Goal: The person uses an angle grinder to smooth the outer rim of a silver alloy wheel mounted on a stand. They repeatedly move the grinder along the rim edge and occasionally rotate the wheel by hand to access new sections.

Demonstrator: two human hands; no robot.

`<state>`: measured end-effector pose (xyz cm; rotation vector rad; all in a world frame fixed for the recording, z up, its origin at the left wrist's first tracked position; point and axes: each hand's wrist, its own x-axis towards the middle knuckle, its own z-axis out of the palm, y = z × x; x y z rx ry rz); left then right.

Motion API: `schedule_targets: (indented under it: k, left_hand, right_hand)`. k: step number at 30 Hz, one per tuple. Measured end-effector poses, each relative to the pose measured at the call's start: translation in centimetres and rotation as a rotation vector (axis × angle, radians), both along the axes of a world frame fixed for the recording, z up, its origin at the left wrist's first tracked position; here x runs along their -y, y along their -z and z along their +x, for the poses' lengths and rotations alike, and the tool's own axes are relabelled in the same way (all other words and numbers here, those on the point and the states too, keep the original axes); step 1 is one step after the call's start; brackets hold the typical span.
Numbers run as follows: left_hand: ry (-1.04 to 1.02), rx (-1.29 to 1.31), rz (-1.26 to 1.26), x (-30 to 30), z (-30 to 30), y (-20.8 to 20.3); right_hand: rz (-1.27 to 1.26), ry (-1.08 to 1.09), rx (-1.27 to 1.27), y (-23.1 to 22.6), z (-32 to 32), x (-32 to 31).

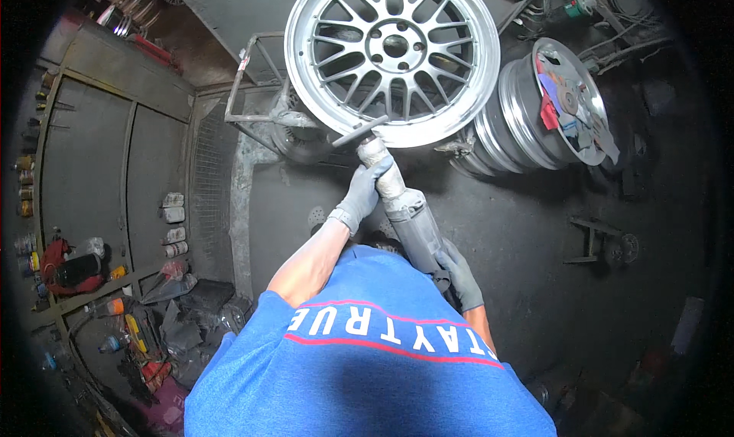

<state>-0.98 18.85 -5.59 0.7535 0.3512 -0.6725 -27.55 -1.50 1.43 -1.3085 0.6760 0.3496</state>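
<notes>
A silver multi-spoke alloy wheel (pixel 413 61) is at the top middle, its face toward me, resting at a metal stand (pixel 290 120). Both my hands wear grey gloves and hold a grey angle grinder (pixel 417 227). My left hand (pixel 362 194) wraps round its tape-covered neck, close to the wheel. Farther back, my right hand (pixel 461 272) is closed round the rear of the body. The thin disc (pixel 359 131) shows edge-on against the wheel's lower rim; whether it touches cannot be seen.
At the right, another wheel (pixel 527 116) lies on its side with sandpaper scraps (pixel 573 112) on it. Cables (pixel 638 47) hang beyond it. Along the left stand grey cabinet panels (pixel 92 146) with bottles on ledges. Bags and clutter (pixel 183 322) fill the lower left. A small metal stand (pixel 592 238) is at right.
</notes>
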Motion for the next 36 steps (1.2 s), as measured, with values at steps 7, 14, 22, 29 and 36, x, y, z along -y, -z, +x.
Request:
schedule_targets:
  k: [7,14,22,29,36]
  left_hand:
    - [0.17,-0.019,-0.118,6.0,-3.0,0.8]
    - [0.269,-0.028,-0.149,6.8,-3.5,0.0]
    - [0.225,0.005,-0.042,0.9,-2.1,-0.9]
    - [0.117,0.069,0.071,-4.1,1.4,-1.9]
    - [0.004,0.121,0.303,-4.0,2.9,-5.0]
  right_hand:
    - [-0.069,0.13,-0.028,-1.7,-4.4,2.1]
    - [-0.037,0.237,-0.013,-0.3,-6.8,1.2]
    - [-0.003,0.181,-0.046,-0.1,-4.5,-3.6]
    - [0.072,0.082,-0.027,1.2,-0.2,-5.9]
    - [0.132,0.009,0.017,0.8,2.9,-5.0]
